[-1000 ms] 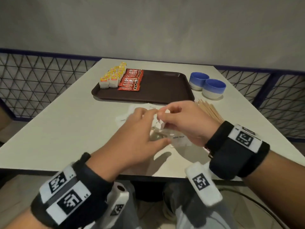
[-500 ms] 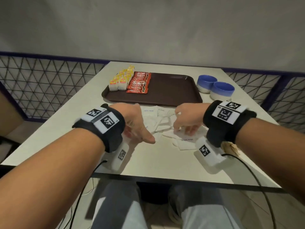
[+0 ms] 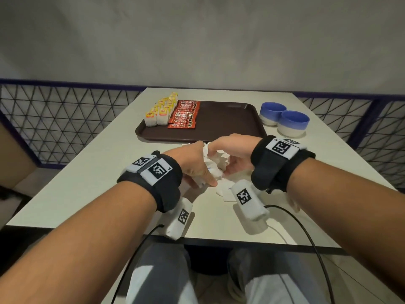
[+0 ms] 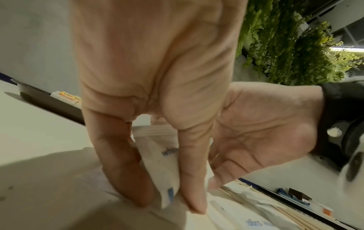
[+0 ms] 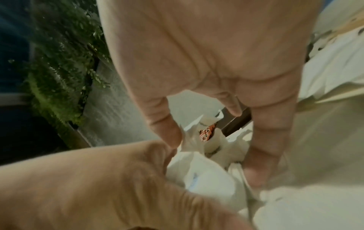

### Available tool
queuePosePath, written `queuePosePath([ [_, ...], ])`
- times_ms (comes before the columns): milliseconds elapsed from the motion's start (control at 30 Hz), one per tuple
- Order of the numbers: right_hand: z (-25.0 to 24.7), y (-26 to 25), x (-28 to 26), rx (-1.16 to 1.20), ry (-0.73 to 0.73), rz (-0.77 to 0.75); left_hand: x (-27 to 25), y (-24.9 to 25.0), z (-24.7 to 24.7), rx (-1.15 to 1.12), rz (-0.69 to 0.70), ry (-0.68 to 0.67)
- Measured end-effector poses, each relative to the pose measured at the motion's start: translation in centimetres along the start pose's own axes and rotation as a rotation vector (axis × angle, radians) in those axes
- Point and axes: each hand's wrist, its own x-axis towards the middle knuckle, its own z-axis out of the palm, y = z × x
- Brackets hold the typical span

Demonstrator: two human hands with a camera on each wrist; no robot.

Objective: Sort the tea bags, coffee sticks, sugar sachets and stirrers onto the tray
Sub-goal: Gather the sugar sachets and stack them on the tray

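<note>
In the head view, we cannot count the white sugar sachets [image 3: 215, 165], because the left hand [image 3: 195, 165] and right hand [image 3: 232, 153] cover most of the heap. We cannot see the stirrers there at all, since the right wristband [image 3: 281, 161] blocks that side. The right wrist view is smeared with blur, so the print on the sachets stays unreadable. The left wrist view cuts off the brown tray [image 4: 49, 102] at its left edge, and only a corner of the tea bags [image 4: 68, 95] shows behind the fingers [image 4: 122, 168].
</note>
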Motion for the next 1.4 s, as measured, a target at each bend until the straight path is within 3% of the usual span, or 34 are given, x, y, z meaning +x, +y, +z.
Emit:
queuePosePath([
  [133, -0.2, 0.2, -0.3, -0.330, 0.067, 0.001, 0.3, -0.1, 0.2, 0.048, 0.005, 0.023],
  [300, 0.6, -0.8, 0.4, -0.132, -0.090, 0.023, 0.5, -0.2, 0.2, 0.039, 0.015, 0.028],
  [600, 0.9, -0.8, 1.4, -0.233, -0.222, -0.073, 0.0, -0.6, -0.3, 0.129, 0.126, 0.123],
  [833, 0.9, 0.0, 1.7, -0.085, -0.088, -0.234, 0.0, -0.3, -0.4, 0.163, 0.239, 0.235],
  [967, -0.5, 0.5, 1.9, 0.205, -0.058, -0.248, -0.8, 0.2, -1.8, 0.119, 0.318, 0.330],
  [1033, -1.2, 0.5, 1.7, 0.339, -0.064, -0.261, -0.9, 0.3, -2.9, -0.003, 0.305, 0.347],
  [1133, -1.9, -0.3, 1.4, 0.585, -0.067, -0.283, -0.8, 0.5, -4.4, -0.395, 0.247, 0.295],
  [1233, -2.2, -1.7, 1.5, 0.865, -0.082, -0.301, -0.2, 1.1, -5.1, -0.701, 0.266, 0.074],
  [1300, -1.6, -2.7, 1.9, 0.929, -0.096, -0.336, 0.1, 1.8, -4.7, -0.779, 0.331, -0.026],
  [1400, -0.4, -3.3, 3.1, 0.869, -0.081, -0.385, 1.3, 2.6, -3.9, -0.921, 0.335, -0.036],
])
